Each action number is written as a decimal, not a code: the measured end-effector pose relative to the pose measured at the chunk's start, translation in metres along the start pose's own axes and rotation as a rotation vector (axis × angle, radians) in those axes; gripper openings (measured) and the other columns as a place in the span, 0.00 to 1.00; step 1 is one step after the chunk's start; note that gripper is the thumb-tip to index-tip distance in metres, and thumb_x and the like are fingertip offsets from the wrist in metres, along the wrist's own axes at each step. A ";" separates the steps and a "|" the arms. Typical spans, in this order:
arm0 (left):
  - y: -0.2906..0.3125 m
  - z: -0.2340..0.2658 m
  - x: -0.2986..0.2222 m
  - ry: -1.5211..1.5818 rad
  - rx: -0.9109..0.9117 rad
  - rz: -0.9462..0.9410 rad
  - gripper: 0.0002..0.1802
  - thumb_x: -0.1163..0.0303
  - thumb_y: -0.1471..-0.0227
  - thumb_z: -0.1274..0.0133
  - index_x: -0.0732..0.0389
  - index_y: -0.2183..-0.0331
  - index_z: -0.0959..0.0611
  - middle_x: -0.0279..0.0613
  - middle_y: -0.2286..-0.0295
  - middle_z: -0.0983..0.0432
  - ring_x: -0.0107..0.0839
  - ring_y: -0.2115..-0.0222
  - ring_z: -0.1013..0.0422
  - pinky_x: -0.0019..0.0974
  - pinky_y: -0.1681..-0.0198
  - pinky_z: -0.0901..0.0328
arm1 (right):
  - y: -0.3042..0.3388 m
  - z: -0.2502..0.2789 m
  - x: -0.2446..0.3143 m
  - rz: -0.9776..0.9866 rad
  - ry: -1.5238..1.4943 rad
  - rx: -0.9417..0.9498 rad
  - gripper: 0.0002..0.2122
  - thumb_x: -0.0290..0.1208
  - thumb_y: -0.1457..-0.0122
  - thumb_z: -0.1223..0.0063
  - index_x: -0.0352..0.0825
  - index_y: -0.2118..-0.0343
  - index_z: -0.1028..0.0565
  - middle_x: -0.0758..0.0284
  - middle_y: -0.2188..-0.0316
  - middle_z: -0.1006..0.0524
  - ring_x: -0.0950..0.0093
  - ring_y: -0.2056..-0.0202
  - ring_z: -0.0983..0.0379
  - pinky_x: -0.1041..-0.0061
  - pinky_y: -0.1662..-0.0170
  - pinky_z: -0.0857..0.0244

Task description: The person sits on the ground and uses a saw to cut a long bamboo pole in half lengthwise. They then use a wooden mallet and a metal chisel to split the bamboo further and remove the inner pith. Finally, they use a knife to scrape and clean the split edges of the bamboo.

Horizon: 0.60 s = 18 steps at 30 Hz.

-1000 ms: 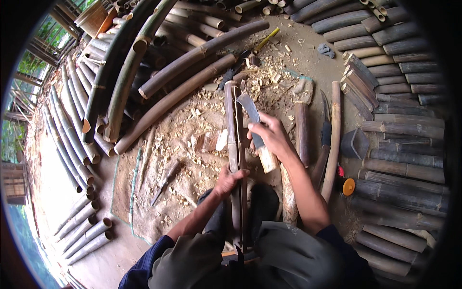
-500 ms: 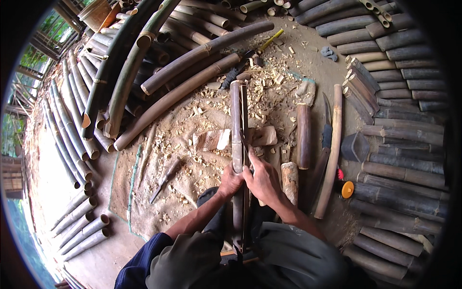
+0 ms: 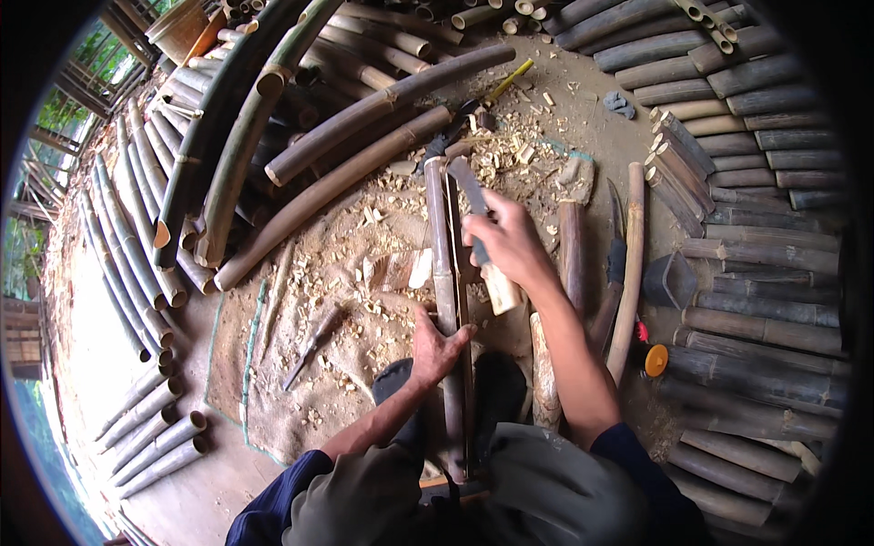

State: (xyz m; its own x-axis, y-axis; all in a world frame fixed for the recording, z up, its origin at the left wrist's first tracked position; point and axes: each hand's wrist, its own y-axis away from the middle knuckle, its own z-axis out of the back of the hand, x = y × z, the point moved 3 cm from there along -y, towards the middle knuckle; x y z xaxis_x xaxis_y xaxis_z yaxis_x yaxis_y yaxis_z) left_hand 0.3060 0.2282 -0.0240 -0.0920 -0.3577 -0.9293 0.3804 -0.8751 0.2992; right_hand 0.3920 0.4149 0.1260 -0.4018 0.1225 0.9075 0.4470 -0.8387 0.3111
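A length of dark bamboo (image 3: 440,218) runs away from between my legs, with a long split down its right side. My left hand (image 3: 437,346) is closed round it low down, the thumb lying across the top. Up near the far end, my right hand (image 3: 501,238) grips a knife (image 3: 499,289) with a pale wooden handle pointing back toward me. The knife's broad blade (image 3: 468,185) lies by the split at the far end; whether it touches the bamboo I cannot tell. Beneath the pole sits a wooden block (image 3: 393,270), partly hidden by it.
A sack mat (image 3: 300,400) strewn with wood chips covers the ground. A chisel-like tool (image 3: 314,346) lies on the left. Right of me are a bamboo pole (image 3: 630,264), a long-bladed knife (image 3: 616,259) and a yellow disc (image 3: 655,360). Bamboo stacks (image 3: 774,341) stand around.
My right hand has moved from beside my left hand up toward the bamboo's far end, taking the knife with it. My left hand has shifted slightly nearer me, and the pole has tilted a little left.
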 end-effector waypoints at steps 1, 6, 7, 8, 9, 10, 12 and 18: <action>0.006 0.000 -0.011 -0.051 -0.029 -0.024 0.37 0.54 0.53 0.30 0.68 0.53 0.29 0.51 0.65 0.23 0.38 0.64 0.25 0.43 0.56 0.29 | 0.028 0.013 0.004 0.015 -0.239 0.026 0.22 0.31 0.33 0.47 0.29 0.38 0.32 0.65 0.71 0.21 0.78 0.79 0.24 0.77 0.80 0.27; -0.035 0.008 -0.087 0.333 0.140 -0.117 0.33 0.55 0.49 0.36 0.70 0.51 0.26 0.50 0.67 0.21 0.35 0.69 0.25 0.40 0.64 0.27 | 0.118 0.053 -0.041 0.008 -0.568 -0.249 0.15 0.31 0.33 0.50 0.31 0.46 0.30 0.60 0.71 0.22 0.71 0.79 0.22 0.72 0.81 0.25; -0.050 0.011 -0.118 0.435 0.145 -0.179 0.34 0.52 0.51 0.35 0.71 0.54 0.25 0.48 0.69 0.22 0.35 0.72 0.26 0.40 0.67 0.28 | 0.127 0.061 -0.051 -0.004 -0.603 -0.310 0.11 0.29 0.33 0.49 0.34 0.50 0.29 0.61 0.72 0.21 0.72 0.80 0.22 0.72 0.82 0.27; -0.069 0.011 -0.162 0.235 0.246 -0.181 0.35 0.49 0.53 0.34 0.70 0.57 0.26 0.47 0.71 0.24 0.36 0.72 0.26 0.42 0.68 0.28 | 0.144 0.077 -0.057 0.007 -0.597 -0.388 0.10 0.30 0.33 0.50 0.34 0.52 0.29 0.61 0.72 0.21 0.71 0.80 0.23 0.71 0.82 0.26; -0.095 0.009 -0.189 0.134 0.223 -0.317 0.35 0.47 0.55 0.33 0.70 0.60 0.26 0.46 0.72 0.25 0.37 0.72 0.26 0.44 0.69 0.28 | 0.158 0.087 -0.068 -0.035 -0.636 -0.484 0.10 0.33 0.33 0.50 0.33 0.54 0.28 0.62 0.72 0.22 0.71 0.80 0.23 0.71 0.81 0.26; -0.108 0.002 -0.232 0.152 0.269 -0.393 0.32 0.51 0.56 0.33 0.69 0.63 0.26 0.47 0.72 0.26 0.38 0.72 0.27 0.45 0.67 0.29 | 0.172 0.101 -0.068 -0.047 -0.606 -0.547 0.11 0.35 0.33 0.49 0.34 0.55 0.28 0.62 0.72 0.22 0.71 0.79 0.23 0.71 0.81 0.26; -0.114 0.010 -0.301 -0.056 0.259 -0.580 0.30 0.56 0.58 0.34 0.71 0.61 0.23 0.53 0.72 0.22 0.44 0.69 0.23 0.46 0.61 0.28 | 0.190 0.118 -0.083 -0.075 -0.623 -0.659 0.13 0.38 0.33 0.48 0.34 0.53 0.28 0.62 0.73 0.22 0.71 0.79 0.24 0.71 0.81 0.25; -0.096 0.021 -0.328 -0.682 0.525 -0.813 0.16 0.71 0.58 0.35 0.60 0.63 0.16 0.46 0.70 0.18 0.42 0.67 0.22 0.47 0.58 0.28 | 0.234 0.142 -0.135 -0.131 -0.781 -0.748 0.15 0.39 0.33 0.48 0.34 0.51 0.28 0.62 0.72 0.22 0.70 0.77 0.23 0.68 0.80 0.25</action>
State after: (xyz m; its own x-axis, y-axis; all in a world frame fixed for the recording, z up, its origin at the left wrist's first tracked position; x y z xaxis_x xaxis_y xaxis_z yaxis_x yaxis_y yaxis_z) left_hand 0.2802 0.4229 0.2568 -0.6648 0.4047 -0.6279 -0.4260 -0.8959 -0.1264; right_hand 0.6643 0.2778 0.1158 0.3258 0.3163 0.8910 -0.2684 -0.8727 0.4079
